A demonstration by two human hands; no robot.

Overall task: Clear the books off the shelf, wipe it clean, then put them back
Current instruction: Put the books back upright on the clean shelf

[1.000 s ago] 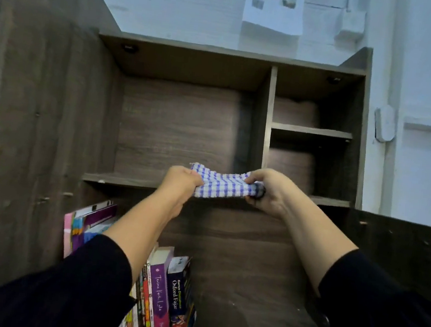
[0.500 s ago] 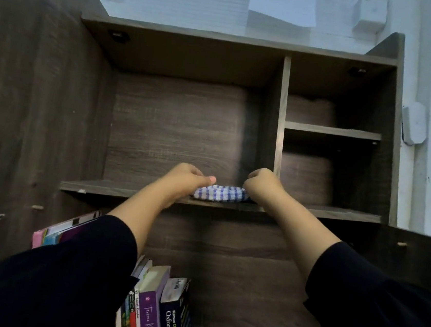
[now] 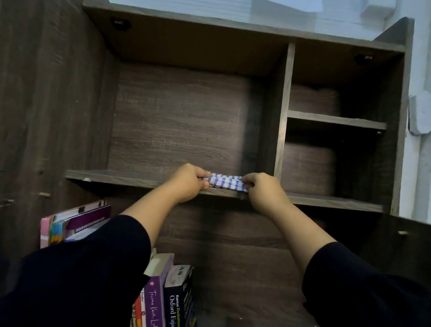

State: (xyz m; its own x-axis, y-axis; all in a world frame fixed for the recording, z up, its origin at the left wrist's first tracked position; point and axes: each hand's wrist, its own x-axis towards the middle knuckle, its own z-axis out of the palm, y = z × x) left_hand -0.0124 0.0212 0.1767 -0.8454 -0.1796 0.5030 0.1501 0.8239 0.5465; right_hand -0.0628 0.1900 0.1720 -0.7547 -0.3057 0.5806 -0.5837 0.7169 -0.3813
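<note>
Centrally, the shelf [image 3: 132,180] spans mid-frame, its board bare on the left. Books [image 3: 166,300] stand at lower centre, below it. Left hand [image 3: 188,183] and right hand [image 3: 262,193] each clench one end of the cloth [image 3: 225,182], which lies stretched between them on the board's front edge.

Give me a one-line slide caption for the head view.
Both hands, left and right, grip a checked cloth on the bare shelf; books wait below.
</note>
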